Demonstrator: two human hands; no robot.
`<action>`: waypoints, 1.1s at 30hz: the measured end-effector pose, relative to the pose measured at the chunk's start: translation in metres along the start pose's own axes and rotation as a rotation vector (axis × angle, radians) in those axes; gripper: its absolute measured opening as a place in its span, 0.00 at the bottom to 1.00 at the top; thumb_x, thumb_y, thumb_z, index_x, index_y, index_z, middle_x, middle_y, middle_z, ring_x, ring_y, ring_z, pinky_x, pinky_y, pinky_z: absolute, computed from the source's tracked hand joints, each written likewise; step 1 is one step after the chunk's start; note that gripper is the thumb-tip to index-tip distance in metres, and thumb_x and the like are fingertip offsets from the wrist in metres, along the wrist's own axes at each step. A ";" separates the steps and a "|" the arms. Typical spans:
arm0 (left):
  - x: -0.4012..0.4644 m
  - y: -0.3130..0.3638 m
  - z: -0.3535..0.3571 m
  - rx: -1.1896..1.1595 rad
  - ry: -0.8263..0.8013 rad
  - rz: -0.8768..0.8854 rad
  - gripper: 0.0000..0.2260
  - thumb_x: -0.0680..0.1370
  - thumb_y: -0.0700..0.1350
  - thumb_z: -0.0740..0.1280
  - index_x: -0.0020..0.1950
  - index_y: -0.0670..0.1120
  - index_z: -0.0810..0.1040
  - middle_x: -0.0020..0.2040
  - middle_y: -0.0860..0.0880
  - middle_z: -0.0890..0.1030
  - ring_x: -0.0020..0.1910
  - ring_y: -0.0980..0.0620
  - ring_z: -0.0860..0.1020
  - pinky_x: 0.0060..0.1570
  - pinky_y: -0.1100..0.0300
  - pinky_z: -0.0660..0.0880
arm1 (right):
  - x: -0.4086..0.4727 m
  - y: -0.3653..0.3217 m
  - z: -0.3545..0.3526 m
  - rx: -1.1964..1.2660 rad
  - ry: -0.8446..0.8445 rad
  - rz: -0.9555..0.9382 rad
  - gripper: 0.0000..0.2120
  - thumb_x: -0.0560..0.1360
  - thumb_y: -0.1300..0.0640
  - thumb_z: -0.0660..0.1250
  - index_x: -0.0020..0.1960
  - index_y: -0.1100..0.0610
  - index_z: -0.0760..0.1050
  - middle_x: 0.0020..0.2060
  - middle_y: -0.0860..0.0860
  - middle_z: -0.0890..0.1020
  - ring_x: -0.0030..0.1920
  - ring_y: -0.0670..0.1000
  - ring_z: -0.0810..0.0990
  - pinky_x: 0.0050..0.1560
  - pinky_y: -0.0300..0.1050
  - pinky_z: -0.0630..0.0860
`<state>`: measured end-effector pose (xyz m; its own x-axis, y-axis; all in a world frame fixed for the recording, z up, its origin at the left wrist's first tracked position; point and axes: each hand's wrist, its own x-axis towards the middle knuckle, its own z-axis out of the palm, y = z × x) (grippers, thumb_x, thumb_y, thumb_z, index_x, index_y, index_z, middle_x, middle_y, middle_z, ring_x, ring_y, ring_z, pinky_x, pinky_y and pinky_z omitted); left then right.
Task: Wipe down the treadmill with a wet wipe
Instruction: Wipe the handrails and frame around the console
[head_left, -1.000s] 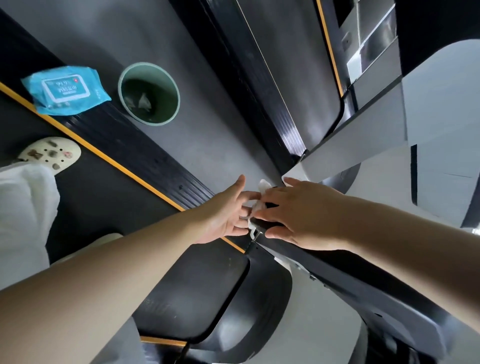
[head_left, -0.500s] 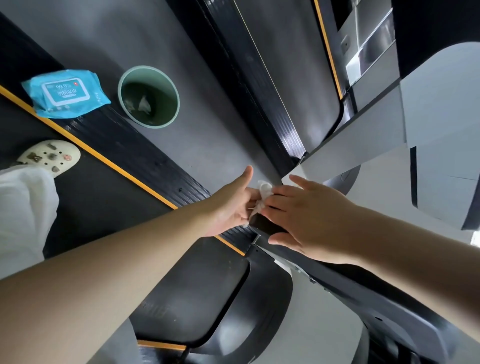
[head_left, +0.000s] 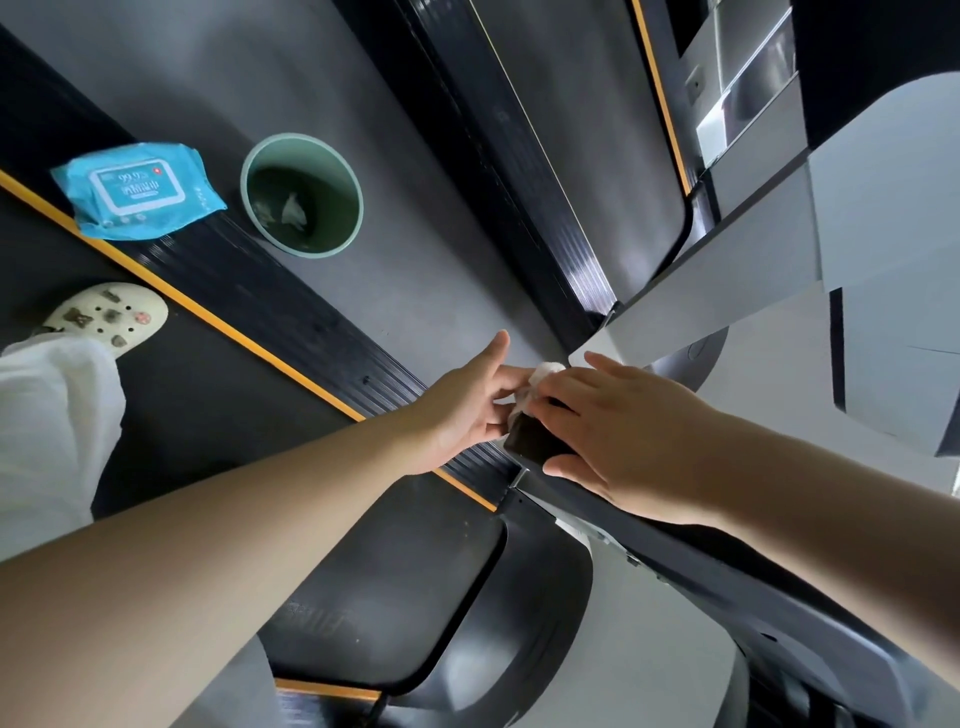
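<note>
A crumpled white wet wipe (head_left: 540, 382) sits at the end of the treadmill's black handrail (head_left: 535, 441). My left hand (head_left: 467, 402) touches the wipe from the left, thumb raised and fingers bent toward it. My right hand (head_left: 623, 431) lies over the rail end, fingertips pressing on the wipe. Who holds the wipe more firmly is hard to tell. The treadmill's black belt (head_left: 197, 395) with its orange stripe runs below the hands.
A blue pack of wet wipes (head_left: 137, 192) lies on the treadmill's side rail at upper left. A green bin (head_left: 301, 195) with used wipes stands on the grey floor beside it. My foot in a cream clog (head_left: 106, 314) rests on the belt. A second treadmill (head_left: 571, 145) runs alongside.
Both hands have crept slightly up and away along the rail end with the wipe between them. The wipe looks more bunched up than before.
</note>
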<state>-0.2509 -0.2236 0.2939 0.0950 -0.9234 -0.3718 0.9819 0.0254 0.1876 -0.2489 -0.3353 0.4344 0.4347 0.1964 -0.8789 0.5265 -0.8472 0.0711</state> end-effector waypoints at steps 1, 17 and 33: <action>-0.001 -0.002 0.000 0.022 0.011 -0.002 0.31 0.80 0.60 0.41 0.68 0.43 0.72 0.68 0.46 0.73 0.65 0.47 0.73 0.70 0.51 0.64 | 0.000 -0.001 0.000 0.006 0.005 0.005 0.27 0.73 0.42 0.50 0.52 0.57 0.80 0.51 0.53 0.81 0.48 0.53 0.81 0.57 0.49 0.75; -0.028 -0.033 0.031 -0.095 0.275 0.051 0.28 0.81 0.57 0.43 0.73 0.42 0.65 0.72 0.46 0.67 0.72 0.52 0.64 0.72 0.57 0.58 | -0.015 -0.007 0.003 -0.021 0.095 -0.074 0.27 0.73 0.43 0.50 0.54 0.57 0.80 0.53 0.52 0.81 0.54 0.56 0.80 0.54 0.50 0.77; -0.039 -0.036 0.078 -0.660 0.327 0.164 0.22 0.82 0.55 0.48 0.65 0.44 0.72 0.63 0.50 0.77 0.69 0.55 0.69 0.73 0.56 0.59 | -0.044 -0.008 0.009 -0.097 0.025 0.027 0.29 0.73 0.43 0.49 0.62 0.58 0.78 0.60 0.60 0.79 0.59 0.63 0.78 0.55 0.63 0.75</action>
<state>-0.3023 -0.2187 0.3723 0.1912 -0.7300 -0.6561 0.8354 0.4720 -0.2817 -0.2785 -0.3411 0.4681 0.4673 0.1870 -0.8641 0.5820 -0.8008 0.1414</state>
